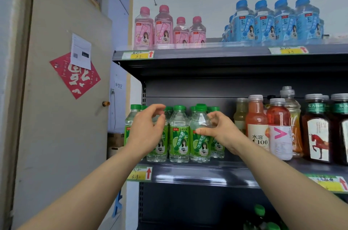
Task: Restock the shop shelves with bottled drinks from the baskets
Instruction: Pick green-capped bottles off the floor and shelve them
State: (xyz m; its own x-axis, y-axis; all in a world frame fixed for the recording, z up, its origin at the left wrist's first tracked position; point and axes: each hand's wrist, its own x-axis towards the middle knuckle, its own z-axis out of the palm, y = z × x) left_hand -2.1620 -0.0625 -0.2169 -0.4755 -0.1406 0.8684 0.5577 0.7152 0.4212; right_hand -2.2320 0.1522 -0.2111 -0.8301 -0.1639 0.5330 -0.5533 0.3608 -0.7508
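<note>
Several green lime soda bottles (178,135) stand in rows at the left end of the middle shelf (188,173). My right hand (222,131) holds the front right lime soda bottle (200,147), thumb on its label and fingers round its clear shoulder. That bottle stands upright on the shelf. My left hand (146,133) hovers in front of another bottle in the front row, fingers loosely curled near the caps, with no plain grip on anything. Only the base of the bottle behind it shows.
Pink peach soda bottles (163,26) and blue bottles (273,22) stand on the top shelf. Juice and tea bottles (278,128) fill the middle shelf to the right. Green caps (259,210) show on a lower shelf. A beige door (66,126) is at left.
</note>
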